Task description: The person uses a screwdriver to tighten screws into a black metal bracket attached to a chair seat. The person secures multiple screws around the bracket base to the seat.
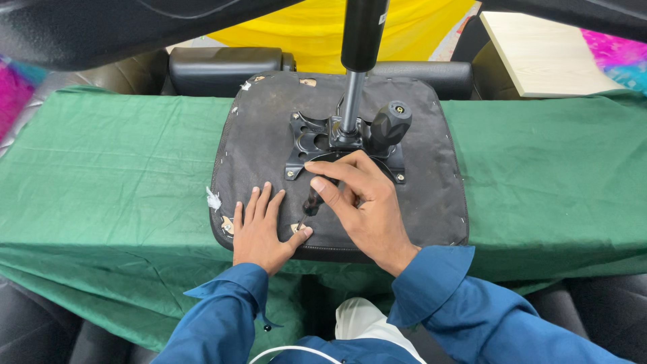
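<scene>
Here, right hand [364, 202] around screwdriver [312, 201] — left hand [259, 229] flat on seat underside [263, 135]

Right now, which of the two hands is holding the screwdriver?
The right hand grips the black-handled screwdriver, tip angled down at the seat's underside. The left hand just lies flat, holding nothing.

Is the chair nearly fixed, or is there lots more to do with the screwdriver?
Looks early. Done: the chair seat lies upside down on the green cloth, with the black mounting plate and gas cylinder on it. In hand: the right hand works a screwdriver near the front edge, the left hand pressing flat. Screws left: cannot tell.
</scene>
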